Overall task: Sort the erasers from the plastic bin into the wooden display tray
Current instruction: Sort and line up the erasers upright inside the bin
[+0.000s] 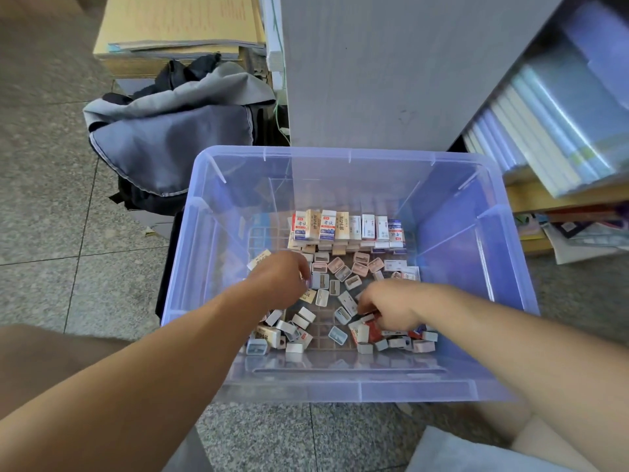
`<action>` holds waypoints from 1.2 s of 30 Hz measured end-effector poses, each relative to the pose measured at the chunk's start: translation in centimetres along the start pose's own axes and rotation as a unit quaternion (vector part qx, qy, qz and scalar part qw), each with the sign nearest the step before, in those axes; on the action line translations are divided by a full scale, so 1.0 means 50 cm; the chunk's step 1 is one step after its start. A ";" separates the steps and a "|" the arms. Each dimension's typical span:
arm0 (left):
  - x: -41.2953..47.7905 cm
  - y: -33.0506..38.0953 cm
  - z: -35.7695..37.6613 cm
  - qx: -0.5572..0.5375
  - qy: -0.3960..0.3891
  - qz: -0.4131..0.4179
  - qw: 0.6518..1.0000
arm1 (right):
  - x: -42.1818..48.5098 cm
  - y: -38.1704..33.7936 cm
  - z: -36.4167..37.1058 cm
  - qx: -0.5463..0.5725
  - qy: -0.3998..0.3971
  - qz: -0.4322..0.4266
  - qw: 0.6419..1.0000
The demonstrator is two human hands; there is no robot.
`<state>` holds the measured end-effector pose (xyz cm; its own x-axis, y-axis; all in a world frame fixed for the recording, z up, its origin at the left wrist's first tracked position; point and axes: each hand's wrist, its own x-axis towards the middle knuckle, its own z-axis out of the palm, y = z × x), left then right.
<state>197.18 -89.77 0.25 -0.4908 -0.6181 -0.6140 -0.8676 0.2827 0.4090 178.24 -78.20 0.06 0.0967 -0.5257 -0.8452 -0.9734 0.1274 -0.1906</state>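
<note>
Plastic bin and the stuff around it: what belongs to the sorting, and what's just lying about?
In the job: plastic bin, row of upright erasers, loose erasers, gridded tray beneath them, left hand, right hand.
Lying about: grey backpack, cardboard box, shelved books.

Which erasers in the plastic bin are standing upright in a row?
The sleeved erasers toward the bin's far wall, packed side by side; those nearer the person lie loose and scattered.

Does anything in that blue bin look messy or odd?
Yes. At the back a row of boxed erasers stands neatly upright, but the loose erasers nearer the person lie tumbled at all angles inside the bin.
</note>
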 end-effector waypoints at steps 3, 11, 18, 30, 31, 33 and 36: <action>-0.003 -0.018 0.016 0.082 -0.041 0.039 0.995 | 0.002 -0.004 0.008 -0.033 -0.012 -0.015 0.999; 0.002 -0.034 0.010 0.194 -0.067 0.115 0.972 | 0.015 0.001 0.024 -0.044 -0.041 0.000 0.998; 0.006 -0.033 0.024 0.307 -0.076 0.108 0.942 | 0.013 0.000 0.013 -0.043 -0.062 0.004 0.997; 0.018 -0.041 0.026 0.222 -0.026 0.127 0.966 | 0.017 0.023 0.012 -0.016 -0.031 -0.013 0.999; 0.019 -0.042 0.027 0.221 -0.025 0.127 0.967 | 0.017 0.022 0.013 -0.022 -0.034 -0.015 0.999; 0.020 -0.045 0.029 0.230 -0.026 0.123 0.965 | 0.017 0.020 0.016 -0.038 -0.041 -0.010 0.998; 0.022 -0.044 0.026 0.260 -0.019 0.107 0.960 | 0.015 0.011 0.022 -0.066 -0.044 0.002 0.997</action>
<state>198.42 -90.12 -2.20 -0.6560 -0.4809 -0.5817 -0.6644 0.7336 0.1427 178.02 -77.62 -1.22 0.1049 -0.4480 -0.8878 -0.9920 0.0153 -0.1249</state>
